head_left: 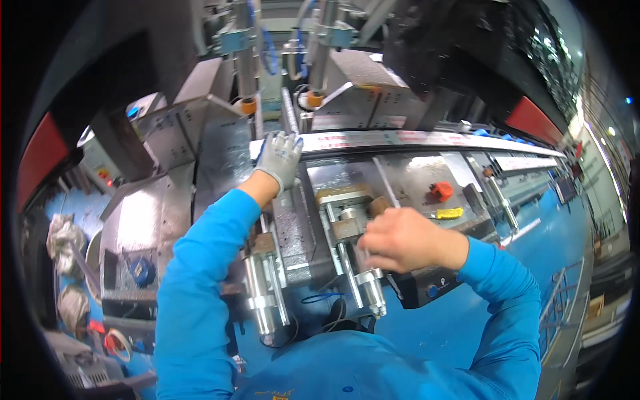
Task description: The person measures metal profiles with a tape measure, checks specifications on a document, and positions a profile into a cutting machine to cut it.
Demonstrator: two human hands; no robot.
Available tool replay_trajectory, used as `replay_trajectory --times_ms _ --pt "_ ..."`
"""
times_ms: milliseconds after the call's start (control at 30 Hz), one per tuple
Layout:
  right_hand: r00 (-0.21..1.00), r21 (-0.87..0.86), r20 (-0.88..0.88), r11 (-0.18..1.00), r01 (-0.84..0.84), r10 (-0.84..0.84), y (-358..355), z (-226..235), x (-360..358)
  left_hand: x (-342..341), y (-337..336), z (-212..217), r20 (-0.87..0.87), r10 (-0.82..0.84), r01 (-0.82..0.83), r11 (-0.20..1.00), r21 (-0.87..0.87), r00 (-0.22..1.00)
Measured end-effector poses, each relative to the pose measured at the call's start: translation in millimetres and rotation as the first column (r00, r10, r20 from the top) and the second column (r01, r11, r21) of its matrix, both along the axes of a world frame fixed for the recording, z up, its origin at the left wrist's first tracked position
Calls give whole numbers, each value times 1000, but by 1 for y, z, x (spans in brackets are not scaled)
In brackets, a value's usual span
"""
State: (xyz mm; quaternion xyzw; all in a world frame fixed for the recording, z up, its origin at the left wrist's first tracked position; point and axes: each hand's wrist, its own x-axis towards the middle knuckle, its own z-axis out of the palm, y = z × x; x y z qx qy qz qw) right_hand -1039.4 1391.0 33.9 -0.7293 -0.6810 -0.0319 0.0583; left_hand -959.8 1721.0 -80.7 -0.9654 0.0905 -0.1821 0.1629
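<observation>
My left hand (279, 160), in a pale grey glove, lies over the left end of a long white profile (400, 139) with red print on its film. Its fingers stretch out across the profile, not wrapped round it. Bare and curled, my right hand (407, 239) is above the right clamping cylinder (372, 287), next to its guide rods. What its fingers hold, if anything, is hidden. A second clamping cylinder (261, 300) sits below my left forearm, partly covered by the sleeve. The profile rests along the far side of the metal machine bed (340, 173).
An orange-red block (441, 192) and a yellow piece (449, 213) lie on the bed to the right. Two upright cylinders (248, 67) with orange tips stand beyond the profile. A blue round knob (141, 271) is at left. Red-edged guards flank both sides.
</observation>
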Motion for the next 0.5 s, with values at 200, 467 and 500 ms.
replay_trajectory --times_ms 200,467,500 --pt "968 14 -136 976 217 -213 -89 2 -36 83 -2 -14 -151 61 -64 998 -19 987" --pt "733 -6 -515 857 516 -445 -171 -7 -54 120 6 -4 -546 58 -188 965 -186 836" --pt "730 -6 -512 851 525 -453 -172 -8 -53 120 4 -4 -537 51 -183 963 -196 842"
